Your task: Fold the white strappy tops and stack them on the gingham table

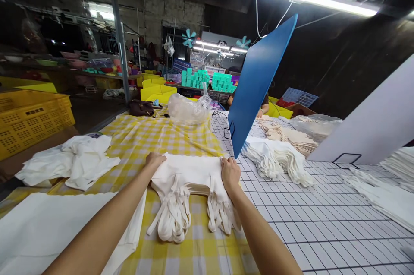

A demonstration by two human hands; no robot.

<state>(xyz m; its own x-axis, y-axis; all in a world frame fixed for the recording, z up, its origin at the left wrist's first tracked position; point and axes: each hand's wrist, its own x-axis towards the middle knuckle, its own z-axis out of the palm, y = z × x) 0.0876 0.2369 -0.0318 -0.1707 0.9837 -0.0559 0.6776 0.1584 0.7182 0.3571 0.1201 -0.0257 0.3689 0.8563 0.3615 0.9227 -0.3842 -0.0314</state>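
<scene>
A stack of white cloth bags (189,175) lies on the yellow checked tablecloth (155,137), its handle loops (176,219) hanging toward me. My left hand (154,160) presses on the stack's left edge, fingers curled over it. On the right edge rests my right hand (229,173), its fingers gripping the cloth. Both forearms reach in from the bottom of the view.
A crumpled white cloth pile (73,160) lies at the left, a flat white sheet (42,227) at the near left. A blue board (258,80) stands tilted behind the stack. More bag stacks (278,158) sit on the gridded table (323,223). Yellow crates (32,119) stand at far left.
</scene>
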